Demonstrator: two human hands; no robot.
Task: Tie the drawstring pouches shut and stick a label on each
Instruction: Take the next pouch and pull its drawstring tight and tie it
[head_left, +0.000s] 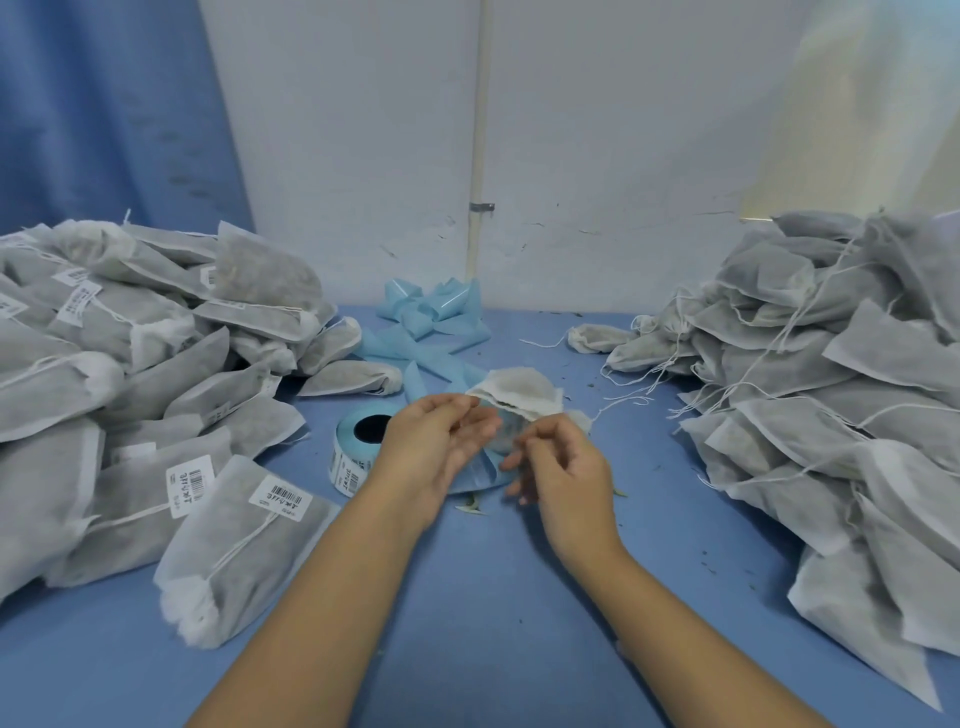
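A grey-white drawstring pouch (519, 393) lies on the blue table just beyond my hands, its string trailing right. My left hand (436, 441) holds the blue backing strip (479, 474) that runs from the label roll (357, 448), which lies to its left. My right hand (563, 465) is beside it, its curled, blurred fingertips pinching at the strip's right edge where a label sits. The label itself is too blurred to make out.
A heap of tied, labelled pouches (130, 395) fills the left side. Another heap of pouches with loose strings (831, 395) fills the right. Curls of used blue backing paper (431, 317) lie at the back by the wall. Small crumbs dot the table (493, 597).
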